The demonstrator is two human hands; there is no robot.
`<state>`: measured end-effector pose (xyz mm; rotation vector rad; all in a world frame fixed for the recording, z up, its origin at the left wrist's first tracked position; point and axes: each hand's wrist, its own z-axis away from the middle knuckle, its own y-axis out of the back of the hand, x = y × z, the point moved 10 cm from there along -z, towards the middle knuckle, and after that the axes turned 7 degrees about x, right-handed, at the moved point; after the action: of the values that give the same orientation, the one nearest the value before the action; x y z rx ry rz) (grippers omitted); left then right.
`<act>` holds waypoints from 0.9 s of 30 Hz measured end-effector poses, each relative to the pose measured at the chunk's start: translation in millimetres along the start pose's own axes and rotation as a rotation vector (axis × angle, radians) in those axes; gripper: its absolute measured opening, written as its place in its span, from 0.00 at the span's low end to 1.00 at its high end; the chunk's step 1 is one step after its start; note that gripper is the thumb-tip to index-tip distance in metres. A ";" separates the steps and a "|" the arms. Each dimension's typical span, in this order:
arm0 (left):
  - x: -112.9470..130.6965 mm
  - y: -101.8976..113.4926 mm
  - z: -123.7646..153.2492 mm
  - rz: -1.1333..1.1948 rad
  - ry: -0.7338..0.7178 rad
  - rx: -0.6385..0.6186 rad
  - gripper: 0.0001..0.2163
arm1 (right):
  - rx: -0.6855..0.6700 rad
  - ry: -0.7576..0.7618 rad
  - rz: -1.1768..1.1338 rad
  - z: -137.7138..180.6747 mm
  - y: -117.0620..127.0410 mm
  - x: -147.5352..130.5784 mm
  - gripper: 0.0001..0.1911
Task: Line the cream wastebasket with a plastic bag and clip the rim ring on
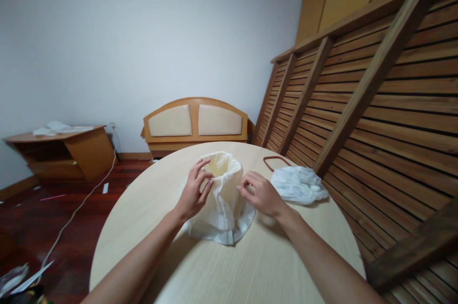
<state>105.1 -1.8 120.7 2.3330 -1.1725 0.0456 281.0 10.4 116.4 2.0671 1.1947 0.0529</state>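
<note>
A white plastic bag (225,208) covers an upright round container on the table, folded over its rim and hanging loose to a flared lower edge. The yellowish inside (218,166) shows through the mouth. My left hand (195,189) is at the near left of the rim, its fingers curved and apart over the edge. At the bag's right side is my right hand (259,192), with thumb and fingers curled together; whether plastic is between the fingertips is hidden. Right of that hand lie a brown rounded frame (266,162) and a crumpled heap of white plastic (300,184).
The round pale table (279,256) is beneath everything. Leaning slatted wood (358,103) closes in the right side. A headboard (195,118) stands behind. At left are a low wooden desk (82,151) and a cable (77,211) along the dark red floor.
</note>
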 end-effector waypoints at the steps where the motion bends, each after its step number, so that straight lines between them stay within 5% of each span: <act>1: 2.3 -1.0 0.4 0.018 -0.019 -0.015 0.05 | 0.098 0.033 0.009 -2.2 11.9 -4.6 0.08; 5: 17.3 -0.7 1.3 0.068 -0.124 -0.030 0.06 | 0.180 0.159 0.055 -3.2 27.2 -18.4 0.19; 11: 35.3 4.7 2.8 0.096 -0.262 -0.003 0.07 | 0.053 0.250 -0.006 -0.8 19.1 -16.3 0.06; 17: 49.4 16.0 4.0 0.084 -0.393 0.047 0.06 | 0.026 0.288 -0.049 0.2 20.1 -14.1 0.05; 27: 34.3 8.0 3.8 -0.057 -0.401 -0.088 0.06 | 0.011 0.336 0.012 5.2 8.9 -13.1 0.06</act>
<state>119.7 -32.8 129.7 2.3600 -1.2594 -0.5048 282.1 -5.2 122.1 2.1309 1.3815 0.4141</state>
